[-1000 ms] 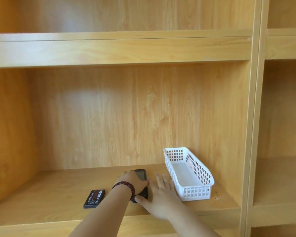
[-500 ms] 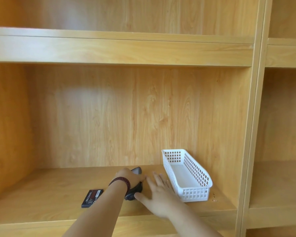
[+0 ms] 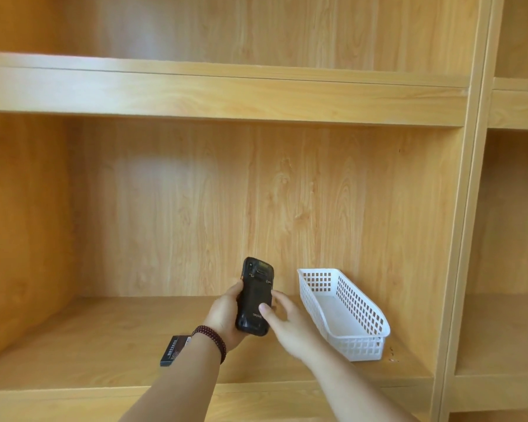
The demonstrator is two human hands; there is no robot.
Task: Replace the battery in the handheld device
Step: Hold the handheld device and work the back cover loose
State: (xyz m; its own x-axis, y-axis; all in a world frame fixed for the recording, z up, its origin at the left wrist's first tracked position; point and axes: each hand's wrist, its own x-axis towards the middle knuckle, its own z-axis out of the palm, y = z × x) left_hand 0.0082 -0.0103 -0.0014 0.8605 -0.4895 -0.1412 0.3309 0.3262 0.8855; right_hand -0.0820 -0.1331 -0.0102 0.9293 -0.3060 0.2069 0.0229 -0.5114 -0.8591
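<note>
A black handheld device (image 3: 254, 296) is held upright above the wooden shelf, its back side towards me. My left hand (image 3: 224, 316), with a dark bead bracelet on the wrist, grips it from the left and below. My right hand (image 3: 282, 321) touches the device's right edge, thumb resting on the lower back cover. A flat black battery (image 3: 173, 351) with a red and white label lies on the shelf board, partly hidden behind my left wrist.
A white slotted plastic basket (image 3: 360, 339) stands on the shelf (image 3: 104, 339) to the right of my hands, nothing in it. An upper shelf board (image 3: 226, 92) overhangs the compartment. A vertical divider (image 3: 461, 239) bounds it on the right.
My left hand has lifted the device off the shelf board and turned it upright, back facing me. My right hand has risen from the shelf to the device's right edge.
</note>
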